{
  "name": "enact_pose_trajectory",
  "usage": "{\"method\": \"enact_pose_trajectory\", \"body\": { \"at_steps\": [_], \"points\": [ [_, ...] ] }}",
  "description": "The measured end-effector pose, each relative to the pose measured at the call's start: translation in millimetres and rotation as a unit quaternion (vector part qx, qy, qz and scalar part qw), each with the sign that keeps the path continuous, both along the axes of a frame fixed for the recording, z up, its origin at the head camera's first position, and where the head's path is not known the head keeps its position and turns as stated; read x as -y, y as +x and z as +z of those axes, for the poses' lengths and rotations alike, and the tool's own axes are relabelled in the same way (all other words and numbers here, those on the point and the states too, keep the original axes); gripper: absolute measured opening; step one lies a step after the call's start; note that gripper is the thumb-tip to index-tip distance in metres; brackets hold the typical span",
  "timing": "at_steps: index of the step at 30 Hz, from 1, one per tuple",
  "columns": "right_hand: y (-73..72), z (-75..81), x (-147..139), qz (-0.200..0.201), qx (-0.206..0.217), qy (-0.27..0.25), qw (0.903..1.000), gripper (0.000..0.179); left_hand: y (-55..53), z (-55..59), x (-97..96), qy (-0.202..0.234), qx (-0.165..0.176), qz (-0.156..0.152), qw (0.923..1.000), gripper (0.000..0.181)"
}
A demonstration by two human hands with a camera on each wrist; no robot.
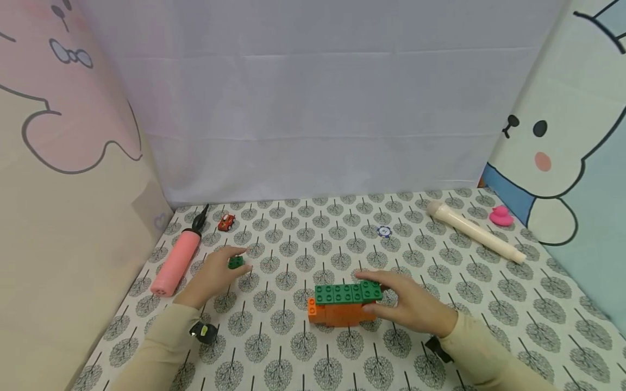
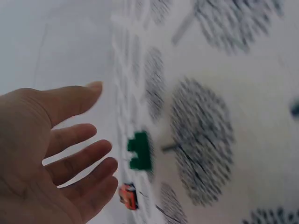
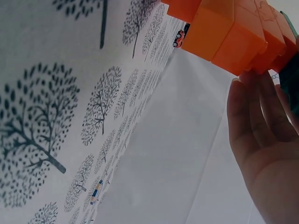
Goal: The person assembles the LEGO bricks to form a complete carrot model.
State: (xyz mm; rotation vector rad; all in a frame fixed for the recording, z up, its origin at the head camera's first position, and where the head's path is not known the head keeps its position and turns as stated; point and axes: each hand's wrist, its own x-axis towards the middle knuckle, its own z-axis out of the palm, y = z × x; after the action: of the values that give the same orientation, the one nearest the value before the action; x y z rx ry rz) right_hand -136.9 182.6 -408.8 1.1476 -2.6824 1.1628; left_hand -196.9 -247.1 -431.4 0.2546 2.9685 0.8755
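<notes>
My left hand (image 1: 218, 273) reaches over the table with fingers and thumb spread apart. A small green building brick (image 1: 236, 262) lies on the cloth between its thumb and fingers; in the left wrist view a gap shows between the hand and the green brick (image 2: 140, 150). My right hand (image 1: 409, 301) holds the right end of a building-brick structure (image 1: 342, 312), fingers behind it and thumb in front. The structure has orange bricks below and a row of green bricks on top. In the right wrist view, fingertips touch the orange bricks (image 3: 233, 32); the thumb is largely hidden.
A pink hand pump (image 1: 177, 263) lies left of my left hand, with a red toy car (image 1: 226, 222) behind. A poker chip (image 1: 384, 232), a cream tube-shaped object (image 1: 474, 231) and a pink rubber duck (image 1: 501, 216) lie further back. Fabric walls (image 1: 313, 108) enclose the table.
</notes>
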Motion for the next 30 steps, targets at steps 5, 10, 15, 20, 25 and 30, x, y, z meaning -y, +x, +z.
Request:
{"method": "enact_pose_trajectory", "body": {
  "at_steps": [5,10,15,20,25,30],
  "points": [
    [0.4,-1.8,-1.1,-0.003,-0.005,-0.001,1.0,0.061,-9.0,-12.1,15.2,-0.027,0.023,0.015,0.9993,0.059],
    [-0.3,-3.5,-2.2,0.003,-0.014,-0.003,0.9999,0.058,-11.9,-18.3,18.3,-0.027,0.01,0.013,0.9995,0.048],
    [-1.6,-2.1,-3.1,0.007,-0.012,0.0,0.9999,0.056,-10.3,-15.8,16.8,-0.015,0.002,0.011,0.9998,0.045],
    [-2.9,-0.6,-3.3,0.011,-0.005,-0.002,0.9999,0.054,2.0,-10.2,1.2,0.045,-0.028,0.008,0.9985,0.043],
    [-5.1,0.2,-3.6,0.022,0.002,-0.012,0.9997,0.051,27.4,5.0,-37.1,0.151,-0.068,-0.042,0.9853,0.038],
    [-6.3,0.7,-3.3,0.031,0.019,-0.021,0.9991,0.048,48.0,21.1,-75.0,0.221,-0.113,-0.123,0.9609,0.037]
  ]
}}
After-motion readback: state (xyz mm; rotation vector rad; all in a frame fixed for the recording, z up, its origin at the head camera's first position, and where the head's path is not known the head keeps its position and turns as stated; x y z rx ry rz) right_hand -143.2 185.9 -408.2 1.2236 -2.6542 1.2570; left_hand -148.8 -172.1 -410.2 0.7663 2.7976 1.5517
